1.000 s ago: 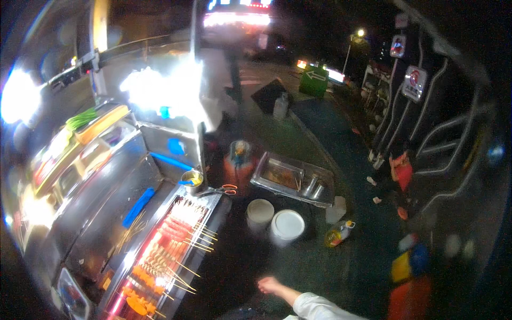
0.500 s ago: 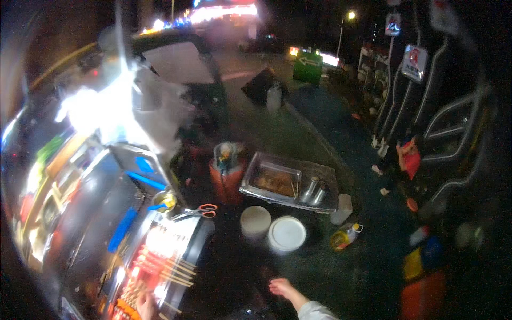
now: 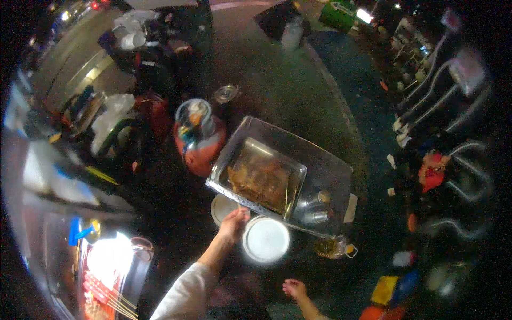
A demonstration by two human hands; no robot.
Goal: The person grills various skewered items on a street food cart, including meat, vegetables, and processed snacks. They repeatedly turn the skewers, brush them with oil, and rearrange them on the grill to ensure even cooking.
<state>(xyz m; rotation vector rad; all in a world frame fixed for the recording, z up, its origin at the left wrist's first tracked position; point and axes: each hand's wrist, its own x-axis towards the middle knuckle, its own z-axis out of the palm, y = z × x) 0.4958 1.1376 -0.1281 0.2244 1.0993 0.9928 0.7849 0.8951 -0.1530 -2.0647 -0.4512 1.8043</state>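
Note:
My left hand point(image 3: 233, 224) reaches forward to the near left edge of a metal tray point(image 3: 293, 140). Its fingers are closed at the rim, and what they pinch is too blurred to name. Inside the tray sits a smaller rectangular pan point(image 3: 262, 178) of brown food or sauce, with two shiny metal shakers point(image 3: 314, 216) beside it. Below the hand are a white lidded bucket point(image 3: 266, 239) and a second pale bucket lid point(image 3: 222, 210), partly covered. My right hand point(image 3: 294, 288) hangs low, loosely curled with gaps between the fingers, and nothing shows in it.
Skewers point(image 3: 106, 296) lie on a brightly lit tray at lower left, near scissors point(image 3: 142, 244) and a blue-handled brush point(image 3: 85, 232). A red bucket point(image 3: 200, 152) stands left of the metal tray. An oil bottle point(image 3: 333, 248) is at its right. A person in red point(image 3: 432, 170) sits farther right.
My left hand has left the skewers at lower left and moved up and right to the metal tray's edge. The view has turned, and the right hand stays low.

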